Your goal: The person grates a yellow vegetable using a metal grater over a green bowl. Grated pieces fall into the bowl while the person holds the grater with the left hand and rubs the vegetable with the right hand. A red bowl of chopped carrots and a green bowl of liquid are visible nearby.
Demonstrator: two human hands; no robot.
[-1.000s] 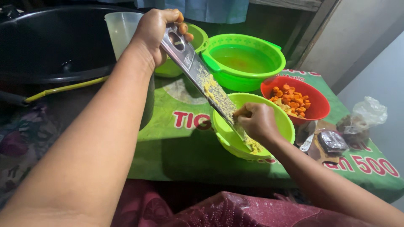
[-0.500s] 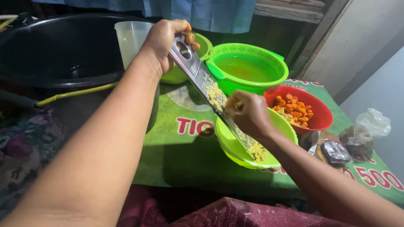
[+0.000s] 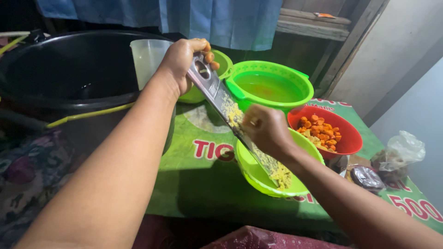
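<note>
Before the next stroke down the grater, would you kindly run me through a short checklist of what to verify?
1. Left hand grips the top of the metal grater firmly: ok.
2. Grater's lower end rests inside the light green bowl, so gratings fall in: ok.
3. Right hand presses a piece against the grater face: ok, though the piece itself is hidden.
4. Fingertips clear of the cutting holes: cannot tell; the piece looks small and the hand sits very close to the blade.
5. Bowl has room left: ok, yellow gratings cover only part of the bottom.
6. Red bowl of orange pieces within reach: ok.
</note>
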